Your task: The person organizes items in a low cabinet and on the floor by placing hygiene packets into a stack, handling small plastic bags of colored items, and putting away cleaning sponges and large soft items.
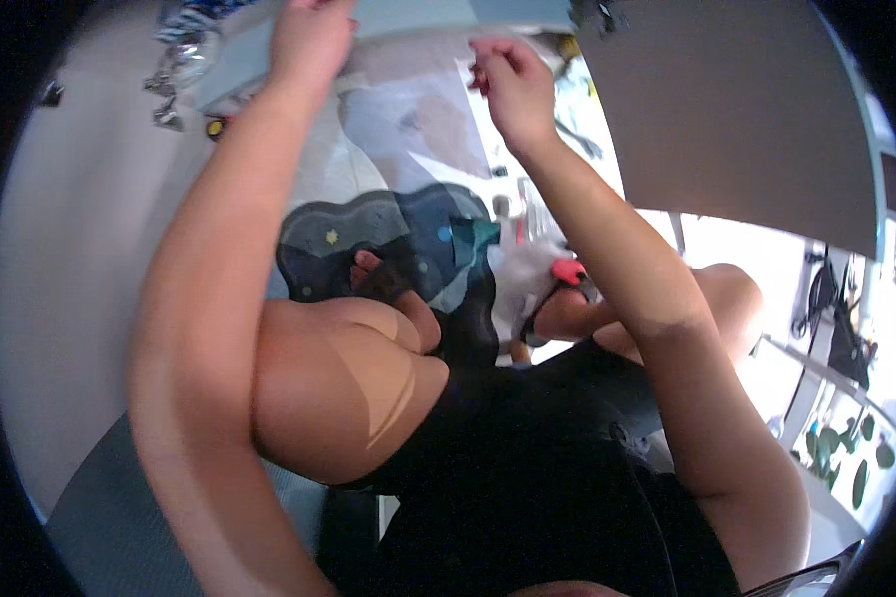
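Both my arms reach forward to the top of the view. My left hand (314, 35) is at the pale blue edge (398, 22) of a surface, its fingers mostly cut off by the frame. Further right, my right hand (516, 90) is raised near the same edge. Its fingers are curled in toward the thumb and slightly blurred; whatever may be between them is too small to make out. Below and between the hands lie pale, sheet-like patches (418, 129), partly in bright light.
A dark wavy-edged mat (314, 264) lies under my foot. Beside it are a teal cloth-like piece (473, 239) and a red object (568, 272). A large grey-brown panel (737, 109) stands at right. Crinkled silvery items (184, 60) hang upper left; a leafy plant (846, 448) is lower right.
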Available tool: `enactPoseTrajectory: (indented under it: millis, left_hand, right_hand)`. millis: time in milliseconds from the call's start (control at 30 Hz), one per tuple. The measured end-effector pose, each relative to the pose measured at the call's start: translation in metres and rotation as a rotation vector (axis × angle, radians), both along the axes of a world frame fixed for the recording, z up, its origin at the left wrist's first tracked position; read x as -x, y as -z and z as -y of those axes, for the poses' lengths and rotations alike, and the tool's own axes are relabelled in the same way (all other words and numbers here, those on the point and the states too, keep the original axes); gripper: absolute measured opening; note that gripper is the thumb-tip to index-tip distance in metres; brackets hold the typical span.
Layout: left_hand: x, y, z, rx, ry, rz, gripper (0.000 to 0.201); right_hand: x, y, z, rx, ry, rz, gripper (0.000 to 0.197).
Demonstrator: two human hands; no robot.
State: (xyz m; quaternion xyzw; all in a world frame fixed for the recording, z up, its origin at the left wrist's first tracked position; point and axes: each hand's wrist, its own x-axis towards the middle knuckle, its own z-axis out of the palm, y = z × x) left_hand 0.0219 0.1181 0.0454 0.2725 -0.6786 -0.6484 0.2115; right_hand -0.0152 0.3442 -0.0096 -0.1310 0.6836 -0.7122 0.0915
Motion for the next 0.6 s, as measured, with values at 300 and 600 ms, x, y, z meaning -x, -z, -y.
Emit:
enactPoseTrajectory:
  millis: [300,600]
  left_hand:
    - [-0.008,0.015,-0.043,0.239,0.396,0.057,0.014]
    - [-0.034,0.042,-0.087,0.764,0.848,0.337,0.032]
  right_hand:
    - [-0.117,0.125,-0.19,-0.96,0.227,0.169,0.034]
    - [-0.146,0.118,-0.197,-1.113,-0.231,0.294,0.038]
